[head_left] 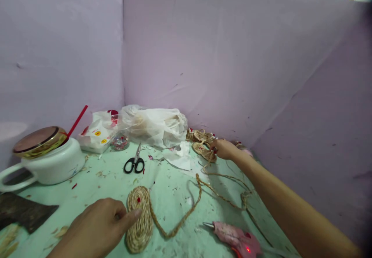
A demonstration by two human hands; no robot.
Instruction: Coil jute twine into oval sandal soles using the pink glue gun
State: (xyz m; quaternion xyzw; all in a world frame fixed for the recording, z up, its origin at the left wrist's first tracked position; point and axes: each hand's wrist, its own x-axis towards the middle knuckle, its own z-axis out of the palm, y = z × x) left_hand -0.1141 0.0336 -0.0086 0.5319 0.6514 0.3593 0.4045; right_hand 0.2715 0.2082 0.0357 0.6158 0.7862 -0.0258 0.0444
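Before me on the table lies an oval sole (140,231) coiled from straw cord, with a small red spot near its far end. My left hand (101,223) is at its left edge, thumb laid over the top and the other fingers curled, partly hidden. A loose tail of braided straw cord (174,231) runs from the sole to the right. Farther back, my right hand (223,149) reaches to a group of similar straw soles (202,148) with red and white bits. Its fingers close at the right edge of one; the fingertips are partly hidden.
Black-handled scissors (135,163) lie mid-table beside torn white paper (180,157). A pink glue gun (235,236) with a lit red light is at front right. At left are a white enamel pot (58,165) and a dark metal blade (29,211). Plastic bags (157,126) rest by the wall.
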